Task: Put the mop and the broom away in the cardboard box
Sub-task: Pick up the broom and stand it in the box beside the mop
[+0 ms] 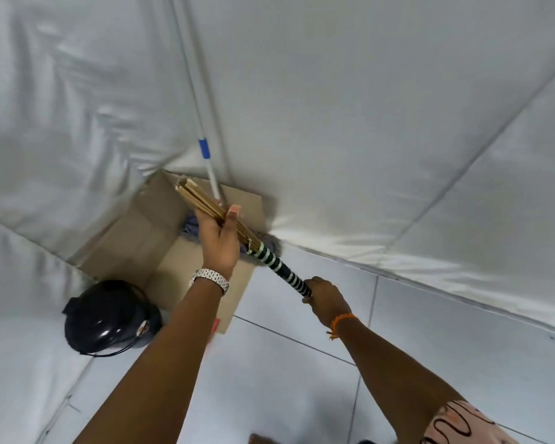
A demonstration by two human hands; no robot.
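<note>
An open cardboard box (141, 238) stands on the floor in the corner against the white sheeted wall. The mop (205, 155) leans in it, its grey pole with a blue band rising up the wall and its bluish-grey head lying inside the box. I hold the broom (269, 262) slanted over the box. My left hand (218, 238) grips its tan stick bundle, whose end points toward the box's far corner. My right hand (326, 299) grips the end of its black handle wound with green tape.
A black helmet (109, 318) lies on the floor against the box's near left side. White sheeting (366, 123) covers the walls behind and to the left. Pale floor tiles (430, 347) stretch to the right.
</note>
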